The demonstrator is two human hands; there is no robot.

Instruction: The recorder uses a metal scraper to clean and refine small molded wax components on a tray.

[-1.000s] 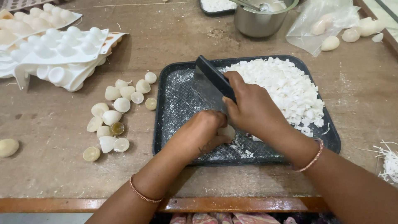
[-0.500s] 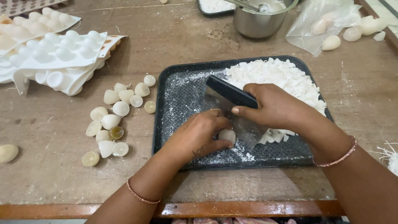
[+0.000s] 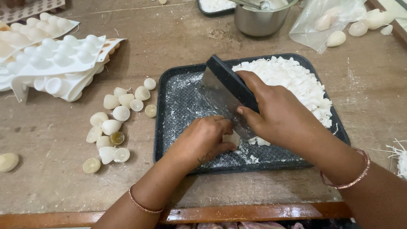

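A person's right hand closes around the dark handle of a flat steel scraper blade, its edge set against a small white wax-like piece that the left hand pins with curled fingertips near the front of a black tray on a worn wooden table. A heap of white chopped chips fills the tray's far right side. The piece looks light, firm and brittle, likely to flake or skid under the blade, so it is best held from the side with fingers tucked clear of the edge. Half a second ago the blade sat flatter and further right; now it stands steeper, tilted over the piece. Pale domed halves lie scattered left of the tray, near white silicone moulds; a steel pot stands beyond.
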